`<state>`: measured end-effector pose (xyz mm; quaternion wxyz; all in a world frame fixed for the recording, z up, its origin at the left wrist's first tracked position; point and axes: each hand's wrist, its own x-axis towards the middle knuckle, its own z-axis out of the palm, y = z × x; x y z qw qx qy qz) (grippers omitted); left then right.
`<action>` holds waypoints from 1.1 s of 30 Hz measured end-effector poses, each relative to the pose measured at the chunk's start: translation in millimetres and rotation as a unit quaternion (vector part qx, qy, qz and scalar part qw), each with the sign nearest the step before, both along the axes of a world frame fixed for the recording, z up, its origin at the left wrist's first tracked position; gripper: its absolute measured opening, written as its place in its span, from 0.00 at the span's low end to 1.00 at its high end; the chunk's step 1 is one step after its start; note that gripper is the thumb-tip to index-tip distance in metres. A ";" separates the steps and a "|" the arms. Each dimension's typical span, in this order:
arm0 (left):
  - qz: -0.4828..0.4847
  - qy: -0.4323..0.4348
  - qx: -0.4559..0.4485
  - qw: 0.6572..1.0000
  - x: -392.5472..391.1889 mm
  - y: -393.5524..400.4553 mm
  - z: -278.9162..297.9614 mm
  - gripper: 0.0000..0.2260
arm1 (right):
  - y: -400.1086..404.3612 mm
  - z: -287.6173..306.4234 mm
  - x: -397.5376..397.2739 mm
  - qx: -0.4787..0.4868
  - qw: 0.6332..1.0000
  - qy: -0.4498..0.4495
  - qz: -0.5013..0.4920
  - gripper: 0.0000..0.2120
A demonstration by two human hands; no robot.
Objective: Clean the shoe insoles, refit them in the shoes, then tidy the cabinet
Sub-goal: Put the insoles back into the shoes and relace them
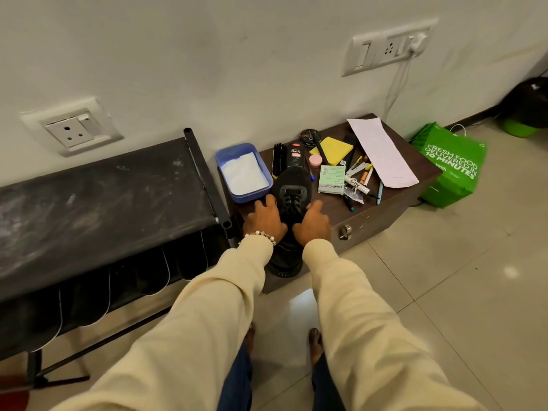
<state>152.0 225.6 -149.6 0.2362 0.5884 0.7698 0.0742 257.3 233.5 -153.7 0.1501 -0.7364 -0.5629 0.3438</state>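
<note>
So from my feed, far left is a dusty black fabric shoe rack (98,197) against the wall. Next to it on the low dark brown wooden cabinet (382,215), a blue plastic tub with white powder (243,173) sits at the left end of the surface. My left hand (264,220) and right hand (312,223) are on either side of the black lace-up shoe (292,191), fingers curled round its sides near the laces, toe pointing at the wall, heel hanging over the front edge. Behind the toe there's a black polish bottle (295,155). Right of that: yellow sticky notes (333,149), pens, a white paper sheet (382,152). A green shopping bag (450,167) stands on the floor.
</note>
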 end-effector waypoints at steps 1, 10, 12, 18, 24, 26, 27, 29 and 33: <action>-0.003 0.012 -0.019 1.000 0.4 1.0 0.9 0.26 | 0.2 -0.5 -2.0 0.000 1.000 -0.020 -0.006 0.24; 0.034 0.044 -0.093 0.994 6.0 3.2 4.9 0.18 | 4.2 -5.6 -2.8 -0.042 0.995 -0.089 -0.015 0.18; 0.025 0.051 -0.086 0.995 7.2 2.0 8.3 0.16 | 3.1 -4.5 -1.6 -0.052 0.995 -0.079 -0.024 0.18; -0.017 0.050 -0.081 0.995 10.1 -11.5 23.7 0.15 | -9.9 -1.1 15.9 -0.091 0.995 -0.026 0.006 0.21; -0.055 0.030 -0.076 0.995 27.5 -40.2 55.9 0.16 | -49.1 22.7 44.5 -0.071 0.996 0.038 -0.041 0.22; -0.059 0.009 -0.080 0.995 41.1 -53.4 68.9 0.20 | -67.0 38.9 61.8 -0.052 0.996 0.045 -0.060 0.21; -0.064 -0.002 -0.084 0.994 50.4 -61.4 75.2 0.23 | -76.9 45.7 72.9 -0.045 0.995 0.048 -0.071 0.20; -0.067 -0.028 -0.087 0.994 69.3 -75.6 84.0 0.26 | -92.9 55.2 94.0 -0.028 0.994 0.045 -0.091 0.17; -0.072 -0.093 -0.083 0.990 120.2 -109.9 87.1 0.26 | -135.0 65.0 144.8 -0.012 0.990 0.033 -0.139 0.21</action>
